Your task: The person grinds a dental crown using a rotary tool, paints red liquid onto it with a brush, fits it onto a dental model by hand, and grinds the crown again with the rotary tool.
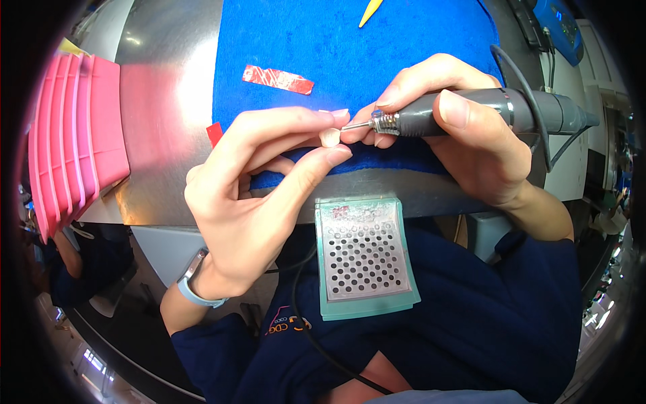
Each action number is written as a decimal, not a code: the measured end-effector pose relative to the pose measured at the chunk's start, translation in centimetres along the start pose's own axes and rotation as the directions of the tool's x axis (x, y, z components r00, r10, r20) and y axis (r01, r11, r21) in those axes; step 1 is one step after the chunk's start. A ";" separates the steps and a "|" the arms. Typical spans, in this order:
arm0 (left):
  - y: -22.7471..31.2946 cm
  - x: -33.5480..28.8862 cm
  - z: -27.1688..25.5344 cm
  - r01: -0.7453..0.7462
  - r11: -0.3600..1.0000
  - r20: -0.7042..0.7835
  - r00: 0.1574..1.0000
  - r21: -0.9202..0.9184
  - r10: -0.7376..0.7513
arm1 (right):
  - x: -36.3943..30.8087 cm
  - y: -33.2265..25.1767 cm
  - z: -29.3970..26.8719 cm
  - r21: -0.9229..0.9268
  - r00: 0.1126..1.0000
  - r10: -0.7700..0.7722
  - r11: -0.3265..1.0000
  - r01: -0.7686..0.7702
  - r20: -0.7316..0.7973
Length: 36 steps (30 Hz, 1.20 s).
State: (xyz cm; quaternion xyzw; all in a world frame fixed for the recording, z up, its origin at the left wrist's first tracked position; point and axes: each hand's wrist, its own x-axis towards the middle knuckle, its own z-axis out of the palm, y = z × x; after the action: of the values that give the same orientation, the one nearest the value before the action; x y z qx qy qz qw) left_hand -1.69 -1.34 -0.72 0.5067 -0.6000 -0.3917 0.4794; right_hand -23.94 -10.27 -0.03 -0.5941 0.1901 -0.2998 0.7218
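Observation:
My left hand point(252, 182) pinches a small cream-coloured rounded piece point(330, 138) between thumb and fingertips. In my right hand point(474, 128) lies a dark grey rotary handpiece point(420, 116), held along its barrel with the fingers closed round it. Its thin metal bit point(356, 126) points left and reaches the piece or comes very close; whether they touch I cannot tell. The fingertips of both hands nearly meet there, above the near edge of a blue cloth point(303, 40). A grey cable point(528, 94) loops by the handpiece's back end.
A green dust-extractor box with a perforated metal plate point(363, 262) sits just below my hands. On the cloth lie a red-and-white strip point(278, 79) and a yellow pointed tool point(369, 12). Stacked pink trays point(81, 141) stand left; a blue control unit point(558, 30) is far right.

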 end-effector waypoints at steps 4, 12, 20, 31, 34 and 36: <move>-0.4 -0.3 0.0 -0.002 0.995 -0.033 0.999 -0.098 -0.001 | -0.1 -0.1 0.3 0.005 1.000 0.003 1.000 -0.003 -0.023; -0.7 -0.3 -0.1 -0.113 0.990 -0.037 0.993 -0.078 0.111 | -0.1 -1.3 0.0 -0.203 0.996 0.079 0.977 -0.070 0.034; -1.2 -0.3 -0.2 -0.187 0.982 -0.011 0.982 -0.026 0.187 | -0.1 -0.9 0.5 -0.132 0.998 0.064 0.989 -0.060 0.023; -1.3 -0.3 -0.1 -0.187 0.982 -0.007 0.982 -0.030 0.187 | 0.1 -1.5 0.5 -0.263 0.995 0.090 0.962 -0.073 0.053; -1.3 -0.3 -0.1 -0.199 0.980 -0.007 0.980 -0.019 0.199 | 0.1 -1.7 0.5 -0.285 0.994 0.095 0.956 -0.074 0.060; -1.3 -0.3 -0.1 -0.199 0.980 -0.007 0.980 -0.020 0.199 | 0.0 -1.7 0.6 -0.283 0.994 0.098 0.956 -0.079 0.053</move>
State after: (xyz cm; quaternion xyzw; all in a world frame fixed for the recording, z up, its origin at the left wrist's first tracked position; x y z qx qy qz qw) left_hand -1.29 -1.30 -2.02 0.4400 -0.6424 -0.3465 0.5230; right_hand -23.92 -10.08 1.78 -0.6908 0.2329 -0.2173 0.6491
